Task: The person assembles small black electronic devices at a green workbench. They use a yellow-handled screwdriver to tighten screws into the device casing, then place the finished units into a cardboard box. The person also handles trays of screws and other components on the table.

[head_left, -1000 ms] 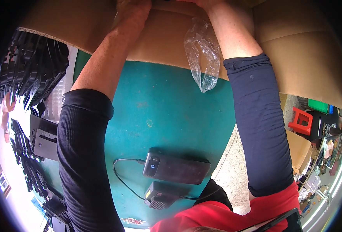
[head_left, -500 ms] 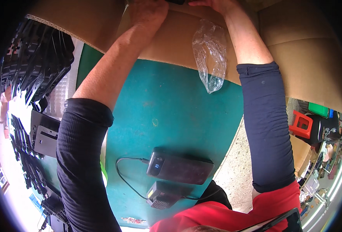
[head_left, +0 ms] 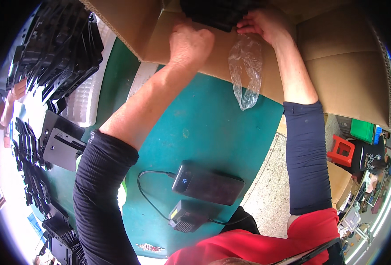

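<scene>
A large brown cardboard box [head_left: 275, 81] stands at the far side with its flaps folded outward. Black plastic parts [head_left: 217, 15] show inside it at the top of the view, partly cut off. My left hand [head_left: 191, 44] is curled in front of the box's left part, knuckles up; anything in its fingers is hidden. My right hand [head_left: 264, 25] has its fingers stretched apart beside the right end of the black parts. Below that hand, a crumpled clear plastic bag [head_left: 247, 75] hangs over the near flap onto the green table.
On the green table [head_left: 204, 123] lie a black power bank [head_left: 208, 183] and a small black device [head_left: 188, 215], joined by a cable. Stacked black plastic parts [head_left: 58, 53] stand at the left. A red stool [head_left: 342, 150] and green crate [head_left: 362, 131] are at the right.
Both hands have come nearer, and more of the black parts shows between them. My view has shifted, showing more of the box's inside. The power bank and device stay in place.
</scene>
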Motion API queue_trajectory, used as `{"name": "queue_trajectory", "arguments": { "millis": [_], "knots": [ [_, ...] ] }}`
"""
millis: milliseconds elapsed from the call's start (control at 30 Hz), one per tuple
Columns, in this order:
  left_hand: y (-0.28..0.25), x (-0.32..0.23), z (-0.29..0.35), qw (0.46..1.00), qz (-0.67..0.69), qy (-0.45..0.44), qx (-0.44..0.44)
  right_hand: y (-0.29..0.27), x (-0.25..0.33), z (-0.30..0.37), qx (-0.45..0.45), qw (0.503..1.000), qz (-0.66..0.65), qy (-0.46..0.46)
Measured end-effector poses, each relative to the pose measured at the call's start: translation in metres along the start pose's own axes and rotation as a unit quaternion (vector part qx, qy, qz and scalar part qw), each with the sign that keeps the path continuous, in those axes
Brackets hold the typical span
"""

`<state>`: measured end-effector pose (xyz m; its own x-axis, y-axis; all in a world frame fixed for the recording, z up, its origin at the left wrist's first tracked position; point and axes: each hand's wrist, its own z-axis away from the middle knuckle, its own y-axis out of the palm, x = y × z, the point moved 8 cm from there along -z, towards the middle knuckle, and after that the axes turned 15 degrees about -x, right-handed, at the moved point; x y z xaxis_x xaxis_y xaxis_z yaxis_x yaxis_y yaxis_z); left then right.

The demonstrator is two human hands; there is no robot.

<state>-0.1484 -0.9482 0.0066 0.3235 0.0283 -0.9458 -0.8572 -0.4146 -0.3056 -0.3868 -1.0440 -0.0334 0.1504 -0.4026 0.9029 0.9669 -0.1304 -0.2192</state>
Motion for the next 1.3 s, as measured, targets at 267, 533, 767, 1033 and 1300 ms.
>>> {"name": "queue_trajectory", "arguments": {
  "millis": [267, 533, 767, 1033, 1300],
  "knots": [
    [-0.043, 0.008, -0.003, 0.998, -0.060, -0.004, -0.020, 0.012, 0.005, 0.082, -0.014, 0.997, 0.019, -0.073],
    [-0.082, -0.008, 0.053, 0.999, -0.042, 0.001, 0.019, 0.019, 0.001, 0.159, 0.052, 0.996, 0.013, -0.076],
    [-0.112, 0.008, 0.098, 0.984, 0.064, -0.132, 0.099, 0.021, -0.008, 0.219, 0.015, 0.985, 0.038, -0.170],
    [-0.124, -0.029, 0.086, 0.848, 0.335, -0.344, 0.224, 0.025, -0.017, 0.249, -0.006, 0.977, 0.014, -0.211],
    [-0.125, -0.048, 0.087, 0.902, 0.241, -0.305, 0.187, 0.004, -0.061, 0.236, -0.017, 0.974, 0.016, -0.224]
  ]
}}
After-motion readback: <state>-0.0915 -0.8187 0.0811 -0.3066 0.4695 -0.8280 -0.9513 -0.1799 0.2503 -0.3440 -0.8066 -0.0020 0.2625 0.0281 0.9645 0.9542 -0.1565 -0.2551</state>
